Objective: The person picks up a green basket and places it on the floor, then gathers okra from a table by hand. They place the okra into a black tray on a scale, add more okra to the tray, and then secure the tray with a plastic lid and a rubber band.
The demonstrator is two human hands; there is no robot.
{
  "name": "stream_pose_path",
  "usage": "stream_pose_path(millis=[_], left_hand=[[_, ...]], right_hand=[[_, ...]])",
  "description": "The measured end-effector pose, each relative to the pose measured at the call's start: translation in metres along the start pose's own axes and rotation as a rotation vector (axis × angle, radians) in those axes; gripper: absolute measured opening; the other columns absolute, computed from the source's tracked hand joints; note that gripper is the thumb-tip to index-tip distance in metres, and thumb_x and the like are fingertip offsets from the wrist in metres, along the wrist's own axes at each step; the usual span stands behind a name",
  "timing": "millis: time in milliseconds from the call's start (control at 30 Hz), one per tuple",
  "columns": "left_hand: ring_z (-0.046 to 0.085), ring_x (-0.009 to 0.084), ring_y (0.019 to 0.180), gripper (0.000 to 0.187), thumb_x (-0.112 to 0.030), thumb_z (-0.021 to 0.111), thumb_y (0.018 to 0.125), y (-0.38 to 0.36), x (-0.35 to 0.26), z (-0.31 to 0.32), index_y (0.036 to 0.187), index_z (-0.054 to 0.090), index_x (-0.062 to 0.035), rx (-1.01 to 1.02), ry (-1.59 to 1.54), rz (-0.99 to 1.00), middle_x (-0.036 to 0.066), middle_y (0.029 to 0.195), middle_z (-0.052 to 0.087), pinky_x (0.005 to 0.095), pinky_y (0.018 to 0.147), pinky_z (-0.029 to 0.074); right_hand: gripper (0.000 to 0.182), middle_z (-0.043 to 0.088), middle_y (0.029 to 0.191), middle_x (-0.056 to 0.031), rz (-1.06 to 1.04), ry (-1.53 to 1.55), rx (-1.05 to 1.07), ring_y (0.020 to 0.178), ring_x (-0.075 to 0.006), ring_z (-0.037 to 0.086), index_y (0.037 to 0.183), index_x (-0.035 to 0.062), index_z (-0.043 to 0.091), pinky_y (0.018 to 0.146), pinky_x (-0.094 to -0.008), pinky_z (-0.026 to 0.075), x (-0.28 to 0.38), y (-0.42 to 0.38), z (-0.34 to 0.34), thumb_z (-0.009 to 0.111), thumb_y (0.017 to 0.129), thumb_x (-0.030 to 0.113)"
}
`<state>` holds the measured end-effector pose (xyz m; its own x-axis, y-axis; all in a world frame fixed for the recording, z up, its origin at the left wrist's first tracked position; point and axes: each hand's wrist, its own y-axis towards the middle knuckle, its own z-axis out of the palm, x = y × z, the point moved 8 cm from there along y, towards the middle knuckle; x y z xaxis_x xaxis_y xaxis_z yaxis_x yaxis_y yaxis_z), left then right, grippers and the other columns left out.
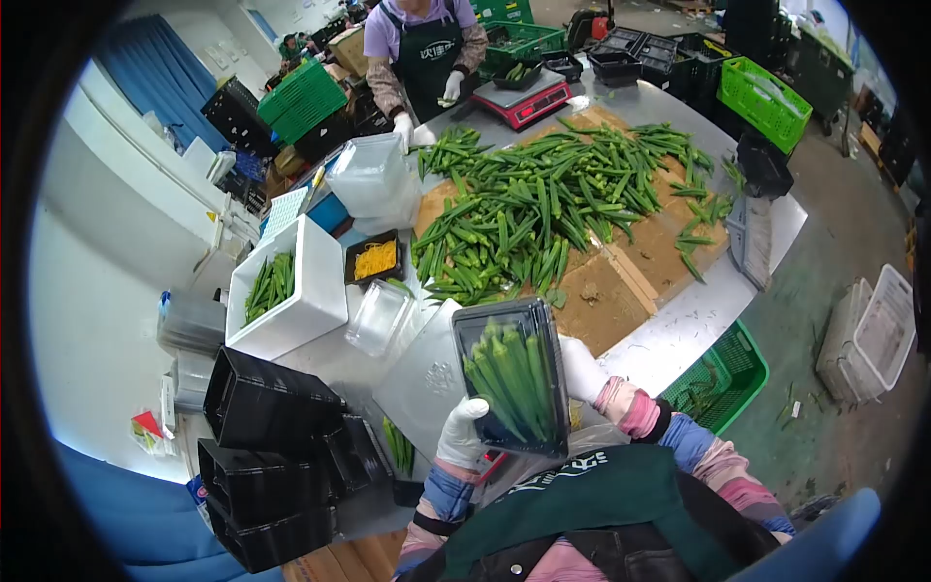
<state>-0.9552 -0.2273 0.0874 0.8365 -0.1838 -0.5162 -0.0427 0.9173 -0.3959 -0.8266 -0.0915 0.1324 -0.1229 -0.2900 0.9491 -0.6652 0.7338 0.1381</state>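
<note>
A black tray of okra under a clear lid [511, 373] is held up in front of me, tilted toward the camera. My left hand [463, 435], in a white glove, grips its lower left edge, thumb on the front. At the right edge, my gloved right hand [582, 371] also holds it, fingers partly hidden behind the tray. Below and left, a metal scale plate [427, 373] and a second black tray with okra [398, 448] are partly covered. Beyond my hands, a large heap of loose okra [543, 199] lies on cardboard [606, 315].
Stacked black trays [272, 403] stand at left, near a white foam box [301, 320] with okra. Clear lids [373, 179] are piled behind a tray of yellow bands [376, 259]. Across the table, a co-worker [427, 58] stands near a red scale [524, 102]. A green crate [742, 373] sits at right.
</note>
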Motion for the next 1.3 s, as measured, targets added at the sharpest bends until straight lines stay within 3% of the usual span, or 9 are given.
stream_pose_path(millis=[100, 267, 433, 600, 833, 1000, 1100, 1233, 1300], left_hand=[[0.062, 0.0321, 0.117, 0.065, -0.012, 0.066, 0.078, -0.001, 0.003, -0.001, 0.139, 0.047, 0.0033, 0.154, -0.077, -0.024, 0.018, 0.129, 0.061, 0.0457, 0.102, 0.051], [0.059, 0.0305, 0.12, 0.073, -0.023, 0.069, 0.078, -0.007, -0.013, 0.025, 0.141, 0.045, 0.0025, 0.138, 0.075, -0.126, 0.018, 0.133, 0.058, 0.0438, 0.104, 0.047], [0.038, 0.0215, 0.139, 0.091, -0.03, 0.07, 0.082, -0.001, -0.036, 0.084, 0.154, 0.025, 0.0031, 0.329, 0.566, -0.194, 0.013, 0.152, 0.039, 0.0322, 0.116, 0.027], [0.035, 0.0214, 0.14, 0.091, -0.027, 0.067, 0.083, 0.005, -0.039, 0.101, 0.155, 0.021, 0.0043, 0.403, 0.782, -0.23, 0.013, 0.154, 0.035, 0.0327, 0.117, 0.026], [0.035, 0.0209, 0.141, 0.086, -0.034, 0.065, 0.088, -0.009, -0.036, 0.098, 0.153, 0.025, 0.0062, 0.313, 0.705, -0.206, 0.014, 0.154, 0.037, 0.0328, 0.117, 0.025], [0.041, 0.0231, 0.138, 0.077, -0.031, 0.062, 0.089, -0.017, -0.035, 0.075, 0.151, 0.031, 0.0046, 0.142, 0.525, -0.133, 0.015, 0.15, 0.042, 0.0349, 0.117, 0.029], [0.049, 0.0252, 0.132, 0.069, -0.028, 0.059, 0.092, -0.021, -0.024, 0.045, 0.148, 0.035, 0.0033, -0.026, 0.378, -0.07, 0.017, 0.146, 0.048, 0.0376, 0.113, 0.037], [0.061, 0.026, 0.118, 0.057, -0.026, 0.056, 0.096, -0.026, -0.029, 0.004, 0.143, 0.044, 0.0019, -0.252, 0.278, 0.066, 0.017, 0.135, 0.057, 0.0394, 0.102, 0.05], [0.06, 0.0203, 0.117, 0.048, -0.02, 0.055, 0.097, -0.018, -0.048, 0.004, 0.139, 0.047, 0.0022, -0.237, 0.253, 0.211, 0.012, 0.13, 0.06, 0.035, 0.102, 0.047]], right_hand=[[0.027, 0.072, 0.104, -0.0164, 0.048, -0.169, 0.172, 0.094, -0.0267, 0.069, 0.117, -0.0003, 0.065, 0.087, -0.0348, 0.052, -0.02, 0.001, 0.014, 0.061, 0.091, 0.006], [0.027, 0.07, 0.106, -0.011, 0.596, 1.289, 0.204, 0.089, -0.019, 0.069, 0.113, 0.0001, 0.063, 0.081, -0.0383, 0.056, -0.051, 0.007, 0.024, 0.052, 0.103, 0.023], [0.052, 0.035, 0.061, 0.0125, 0.485, 1.18, 0.409, 0.049, -0.0014, 0.029, 0.124, -0.0008, 0.062, 0.047, -0.017, 0.025, -0.001, 0.044, -0.019, 0.042, 0.107, 0.044], [0.036, 0.058, 0.064, 0.0073, 0.085, 0.325, 0.467, 0.053, -0.0017, 0.039, 0.122, 0.0078, 0.071, 0.05, -0.0206, 0.033, 0.066, 0.053, -0.065, 0.058, 0.101, 0.033], [0.023, 0.074, 0.083, -0.0029, 0.183, 0.228, 0.43, 0.072, -0.0071, 0.064, 0.109, 0.0052, 0.076, 0.066, -0.026, 0.052, 0.105, 0.01, -0.113, 0.067, 0.095, 0.022], [0.031, 0.068, 0.071, -0.012, -0.373, -0.11, 0.548, 0.062, -0.0325, 0.067, 0.107, 0.0082, 0.069, 0.057, -0.0391, 0.055, 0.147, -0.048, -0.072, 0.069, 0.092, 0.036], [0.032, 0.068, 0.08, -0.015, -0.27, -0.208, 0.905, 0.072, -0.0334, 0.069, 0.106, 0.0075, 0.065, 0.065, -0.0401, 0.056, 0.14, -0.078, -0.012, 0.066, 0.094, 0.037], [0.02, 0.066, 0.108, -0.0116, -0.275, 0.259, 0.475, 0.104, -0.0258, 0.064, 0.1, 0.0058, 0.063, 0.09, -0.037, 0.051, 0.073, -0.03, -0.035, 0.073, 0.089, 0.02], [0.026, 0.062, 0.126, -0.014, -0.058, -0.002, 0.164, 0.118, -0.0272, 0.06, 0.105, 0.0059, 0.064, 0.1, -0.0367, 0.047, 0.021, -0.007, -0.066, 0.073, 0.089, 0.024]])
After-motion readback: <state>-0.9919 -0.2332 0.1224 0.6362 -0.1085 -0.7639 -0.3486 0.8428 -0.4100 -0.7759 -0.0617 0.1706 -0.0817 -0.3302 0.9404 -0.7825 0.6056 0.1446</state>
